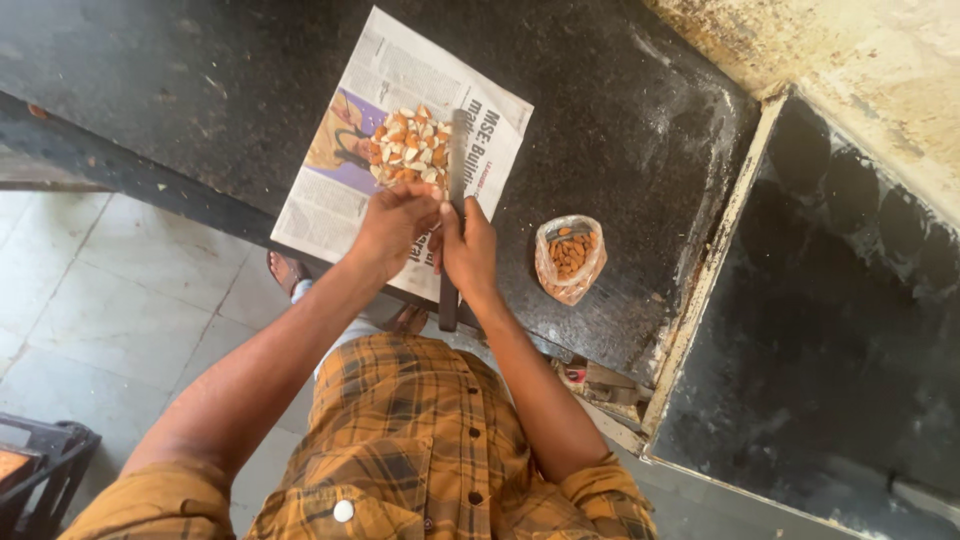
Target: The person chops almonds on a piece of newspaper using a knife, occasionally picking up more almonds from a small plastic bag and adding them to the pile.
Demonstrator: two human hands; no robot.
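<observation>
fingers [462, 222] grip knife [455, 190] beside almonds [410, 145]

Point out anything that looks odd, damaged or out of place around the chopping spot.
The newspaper under the chopped nuts lies askew, one corner overhanging the dark counter edge. The counter's right edge beside the sink looks chipped and grimy. Nothing has spilled.

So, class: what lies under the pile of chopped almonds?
A newspaper sheet spread on the dark countertop. The chopped almonds hide the print beneath them, and the sheet covers the counter below.
</observation>
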